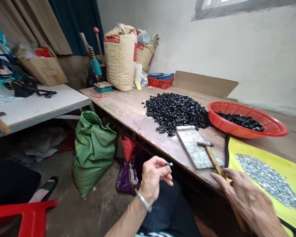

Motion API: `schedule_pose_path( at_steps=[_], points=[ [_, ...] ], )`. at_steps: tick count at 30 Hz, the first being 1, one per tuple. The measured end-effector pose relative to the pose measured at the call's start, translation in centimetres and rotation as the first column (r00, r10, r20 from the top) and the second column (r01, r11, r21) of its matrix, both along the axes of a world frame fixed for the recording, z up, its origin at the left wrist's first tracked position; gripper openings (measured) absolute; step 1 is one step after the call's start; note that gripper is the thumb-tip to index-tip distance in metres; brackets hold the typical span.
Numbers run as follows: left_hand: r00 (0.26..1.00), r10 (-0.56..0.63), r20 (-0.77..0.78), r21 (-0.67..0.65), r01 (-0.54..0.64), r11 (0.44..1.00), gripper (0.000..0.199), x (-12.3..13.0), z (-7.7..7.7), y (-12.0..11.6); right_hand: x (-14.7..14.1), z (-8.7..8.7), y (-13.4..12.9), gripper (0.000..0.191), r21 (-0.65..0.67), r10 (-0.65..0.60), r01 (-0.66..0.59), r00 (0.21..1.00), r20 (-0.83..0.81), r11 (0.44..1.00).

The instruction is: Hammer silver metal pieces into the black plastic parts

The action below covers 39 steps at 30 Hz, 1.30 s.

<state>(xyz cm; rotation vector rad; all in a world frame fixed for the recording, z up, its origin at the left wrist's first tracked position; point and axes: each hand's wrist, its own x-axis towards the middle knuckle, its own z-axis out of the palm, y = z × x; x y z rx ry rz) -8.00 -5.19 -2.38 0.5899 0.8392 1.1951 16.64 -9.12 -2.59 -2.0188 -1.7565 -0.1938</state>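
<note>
My left hand (153, 174) is raised above my lap, pinching a small black part with a metal tip (169, 164) between thumb and fingers. My right hand (246, 197) is wrapped around the wooden handle of a small hammer (213, 159), whose steel head (205, 144) points toward a pale stone slab (197, 146) on the workbench (148, 126). A heap of black plastic pieces (175, 112) lies beyond the slab. Small silver metal pieces (267, 176) are spread on a yellow mat (286, 171) beside my right hand.
A red plastic basket (246, 118) holds more black pieces at the bench's far end. Tall paper sacks (120, 57) stand behind the bench, and a green sack (93, 153) sits on the floor below its edge. A white table (37, 108) stands to the left, with a red stool (24, 217) near my feet.
</note>
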Motion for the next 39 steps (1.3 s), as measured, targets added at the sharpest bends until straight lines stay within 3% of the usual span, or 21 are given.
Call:
schedule_pose_path(
  at_steps=[3,5,7,8,10,12,16,19,20,21,23,26,28,33,39],
  points=[
    [0.997,-0.073,-0.010,0.030,0.073,0.997,0.023,2.5,0.5,1.7,-0.2,0.1,1.0,0.036,-0.190,-0.089,0.078,0.995,-0.050,0.979],
    [0.994,-0.110,-0.026,0.038,0.111,0.993,0.024,3.8,0.5,2.8,0.1,0.2,1.8,0.028,-0.243,-0.141,0.115,0.986,-0.090,0.963],
    [0.989,-0.137,-0.061,0.039,0.140,0.989,0.023,4.9,0.3,4.0,0.5,0.7,2.6,0.016,-0.312,-0.190,0.094,0.937,-0.293,0.945],
    [0.985,-0.150,-0.088,0.035,0.154,0.987,0.022,5.4,0.2,4.5,0.8,0.9,3.0,0.012,-0.370,-0.237,0.056,0.852,-0.466,0.927],
    [0.974,-0.174,-0.144,0.024,0.179,0.984,0.021,6.3,0.1,5.6,1.1,1.6,3.7,0.014,-0.466,-0.345,-0.086,0.558,-0.755,0.881],
    [0.962,-0.199,-0.187,0.014,0.205,0.979,0.020,7.1,0.1,6.5,1.3,2.1,3.9,0.013,-0.475,-0.400,-0.226,0.308,-0.863,0.850],
    [0.936,-0.252,-0.247,-0.014,0.257,0.966,0.020,8.4,0.1,7.5,1.7,2.4,3.5,0.008,-0.425,-0.409,-0.296,0.117,-0.905,0.856],
    [0.917,-0.264,-0.300,-0.041,0.264,0.964,0.022,9.0,0.0,7.7,1.6,2.3,2.8,0.012,-0.386,-0.404,-0.276,-0.007,-0.915,0.880],
    [0.911,-0.264,-0.316,-0.051,0.262,0.964,0.022,9.1,0.0,7.7,1.5,2.2,2.5,0.015,-0.376,-0.385,-0.256,0.016,-0.923,0.891],
    [0.905,-0.265,-0.332,-0.061,0.259,0.964,0.022,9.3,0.0,7.8,1.4,2.3,2.2,0.019,-0.372,-0.361,-0.231,0.089,-0.928,0.899],
    [0.894,-0.267,-0.359,-0.081,0.255,0.964,0.022,9.5,-0.1,7.8,1.0,2.4,1.5,0.025,-0.353,-0.286,-0.163,0.331,-0.899,0.921],
    [0.884,-0.256,-0.392,-0.097,0.237,0.967,0.021,9.7,-0.1,7.8,0.6,2.4,0.7,0.024,-0.235,-0.113,-0.065,0.732,-0.672,0.970],
    [0.881,-0.237,-0.409,-0.101,0.214,0.972,0.020,9.8,-0.2,7.7,0.3,1.9,0.4,0.025,-0.147,-0.032,-0.044,0.877,-0.480,0.988],
    [0.880,-0.205,-0.427,-0.102,0.178,0.979,0.020,9.9,-0.2,7.7,-0.5,0.2,0.1,0.031,-0.023,0.039,-0.044,0.981,-0.190,0.999],
    [0.885,-0.207,-0.418,-0.110,0.177,0.978,0.021,9.8,-0.4,7.9,-1.2,-0.3,0.0,0.030,0.092,0.068,-0.078,0.992,0.107,0.993]
  ],
)
